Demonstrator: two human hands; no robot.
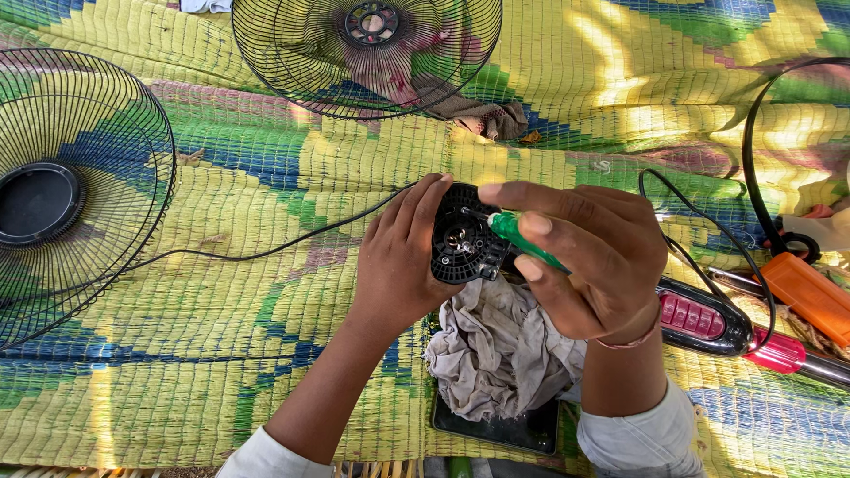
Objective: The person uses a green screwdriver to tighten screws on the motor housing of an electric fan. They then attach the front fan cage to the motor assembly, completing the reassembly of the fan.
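Mid-frame: left hand (398,257) grips black motor housing (465,235); right hand (593,261) pinches green screwdriver (522,239), tip in housing. Fan guards (80,195) already off (upper left); screw work unfinished, likely.

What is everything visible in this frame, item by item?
Fan grilles: 2, black wire, top and left on the mat.
Mat: 1, yellow, green and blue woven, under everything.
Motor housing: 1, black, round, centre, held by the left hand.
Screwdriver: 1, green handle, in the right hand, tip at the housing.
Rag: 1, grey, below the housing.
Cable: 1, black, leading left from the housing.
Tools: several, red and orange, right edge.
Left hand: 1, gripping the housing.
Right hand: 1, gripping the screwdriver.
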